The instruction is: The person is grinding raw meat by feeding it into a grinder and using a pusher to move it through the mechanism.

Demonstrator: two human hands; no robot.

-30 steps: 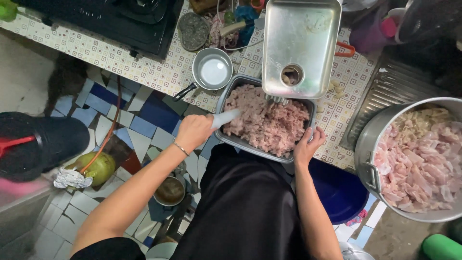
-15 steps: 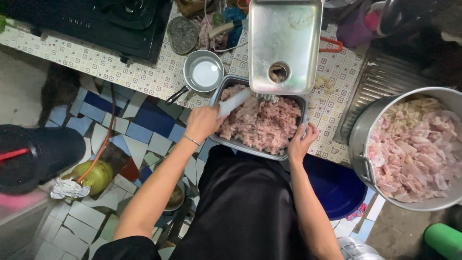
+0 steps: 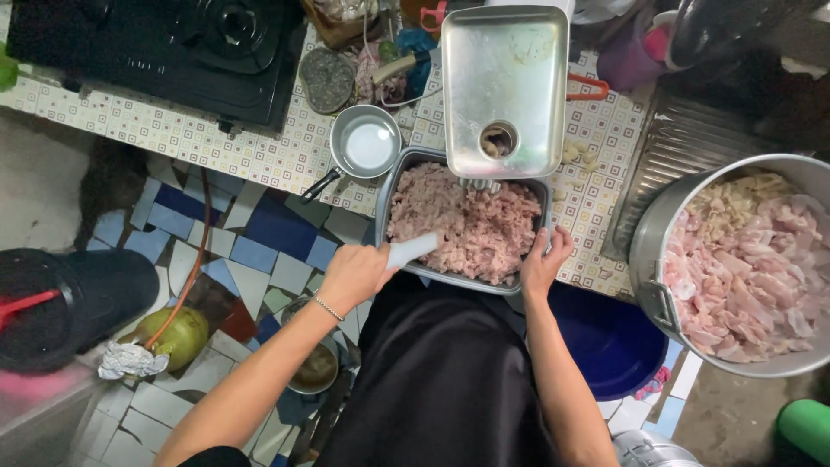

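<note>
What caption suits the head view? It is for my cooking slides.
Left hand holds a white tool over minced meat in a tray under a grinder; right hand grips the rim.

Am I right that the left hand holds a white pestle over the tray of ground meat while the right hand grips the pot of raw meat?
Not quite. The head view shows the right hand on the rim of the tray of ground meat, not the pot. The left hand does hold the white pestle.
</note>
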